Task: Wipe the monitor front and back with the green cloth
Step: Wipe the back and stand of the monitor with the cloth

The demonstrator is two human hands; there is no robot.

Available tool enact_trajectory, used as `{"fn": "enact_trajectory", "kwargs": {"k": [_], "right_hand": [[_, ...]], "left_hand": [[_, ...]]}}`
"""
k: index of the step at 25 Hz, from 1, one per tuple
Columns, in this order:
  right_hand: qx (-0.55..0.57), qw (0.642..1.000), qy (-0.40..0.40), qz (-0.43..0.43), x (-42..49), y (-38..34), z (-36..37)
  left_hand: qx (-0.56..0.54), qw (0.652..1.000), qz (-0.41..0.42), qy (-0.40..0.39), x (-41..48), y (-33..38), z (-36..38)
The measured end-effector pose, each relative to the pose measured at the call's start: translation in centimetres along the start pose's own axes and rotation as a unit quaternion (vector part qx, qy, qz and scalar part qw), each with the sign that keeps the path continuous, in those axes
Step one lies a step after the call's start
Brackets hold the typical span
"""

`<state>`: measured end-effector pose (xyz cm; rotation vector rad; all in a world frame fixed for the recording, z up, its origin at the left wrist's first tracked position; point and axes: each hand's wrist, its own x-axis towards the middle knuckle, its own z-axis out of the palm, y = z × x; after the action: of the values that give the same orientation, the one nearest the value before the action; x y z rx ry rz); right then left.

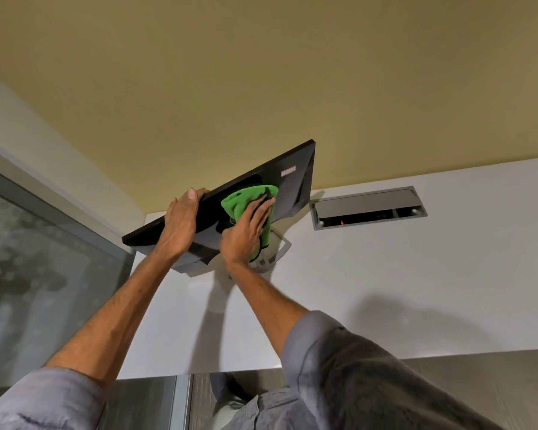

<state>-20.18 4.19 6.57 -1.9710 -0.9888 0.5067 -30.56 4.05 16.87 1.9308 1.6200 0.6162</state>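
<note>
The back-panel wipe is in hand: the monitor [292, 181] stands on the white tabletop [416, 290], rear toward the camera, with the green cloth [243, 200] flat against that rear near the stand [277, 249]. The right hand [246, 234] presses the cloth with spread fingers, no closed grip, while the left hand [179, 225] clamps the monitor's top edge. Next, I judge, comes a steady sweep toward the monitor's uncovered end. The cable hatch [367, 207] beyond it lies apart, leaving room.

Warm, even indoor light casts soft shadows on the white desk [479, 243], with wide-angle distortion at the edges.
</note>
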Motion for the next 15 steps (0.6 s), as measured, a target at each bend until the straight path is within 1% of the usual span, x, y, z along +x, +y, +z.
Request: {"fn": "enact_trajectory", "kwargs": {"k": [2, 4, 5, 7, 9, 11, 15], "right_hand": [[0.063, 0.997, 0.015, 0.053, 1.8, 0.1, -0.4], [0.094, 0.991, -0.009, 0.094, 0.3, -0.9, -0.1], [0.101, 0.990, -0.032, 0.092, -1.6, -1.5, 0.3], [0.101, 0.989, -0.088, 0.055, -6.1, -1.9, 1.3], [0.156, 0.976, -0.147, 0.037, -9.3, -1.9, 1.4], [0.191, 0.971, -0.143, 0.022, -10.0, -1.9, 1.2], [0.164, 0.977, -0.128, 0.050, -9.0, -2.2, 1.5]], "left_hand": [[0.017, 1.000, 0.012, 0.003, 0.2, 0.0, 0.3], [0.023, 1.000, 0.012, 0.008, 0.5, -0.1, 0.5], [0.024, 1.000, 0.009, 0.009, 0.7, -0.3, 0.5], [0.029, 1.000, 0.008, 0.005, 0.7, -0.4, 0.3], [0.041, 0.999, 0.013, 0.000, 0.7, -0.8, 0.3], [0.047, 0.999, 0.016, 0.002, 0.8, -1.1, 0.6], [0.041, 0.999, 0.016, -0.003, 0.8, -1.5, 0.4]]}}
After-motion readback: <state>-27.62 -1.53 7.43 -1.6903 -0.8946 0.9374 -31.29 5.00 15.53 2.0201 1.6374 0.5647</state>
